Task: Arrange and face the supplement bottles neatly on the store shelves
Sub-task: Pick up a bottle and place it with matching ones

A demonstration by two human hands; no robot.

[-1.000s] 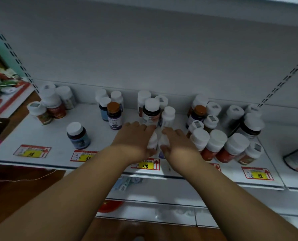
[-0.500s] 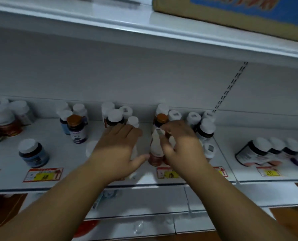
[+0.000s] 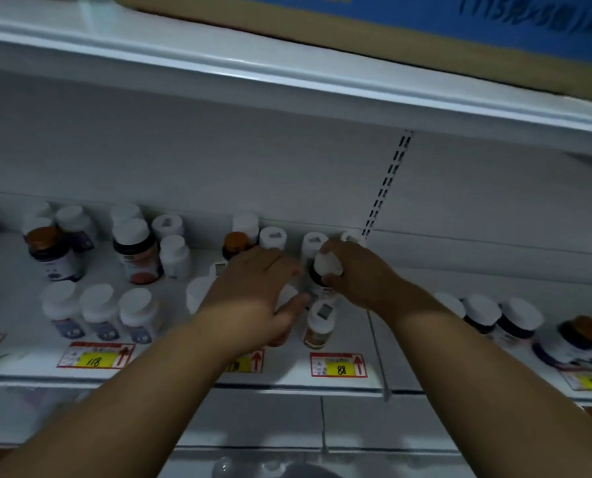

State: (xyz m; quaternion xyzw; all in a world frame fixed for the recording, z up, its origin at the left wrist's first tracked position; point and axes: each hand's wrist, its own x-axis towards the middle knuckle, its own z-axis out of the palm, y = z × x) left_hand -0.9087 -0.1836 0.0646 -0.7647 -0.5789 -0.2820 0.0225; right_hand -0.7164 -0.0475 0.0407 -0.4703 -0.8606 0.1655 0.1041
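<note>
Many white-capped supplement bottles stand on a white store shelf (image 3: 184,370). My right hand (image 3: 360,274) grips the white cap of a dark bottle (image 3: 325,267) near the shelf's right end. My left hand (image 3: 253,294) lies over a group of white-capped bottles (image 3: 198,294) just left of it, fingers curled around one that is mostly hidden. A brown bottle with a white cap (image 3: 318,322) stands at the front between my hands. Three white-capped bottles (image 3: 98,315) stand in a row at the front left.
Dark bottles with white and orange caps (image 3: 51,253) stand further back on the left. More dark bottles (image 3: 501,319) sit on the neighbouring shelf section to the right. Yellow price tags (image 3: 337,365) line the front edge. A cardboard box (image 3: 356,25) rests on the shelf above.
The view has swung to the right and up. Both hands have moved right along the shelf; my right hand now holds a dark bottle by its cap, further back than before.
</note>
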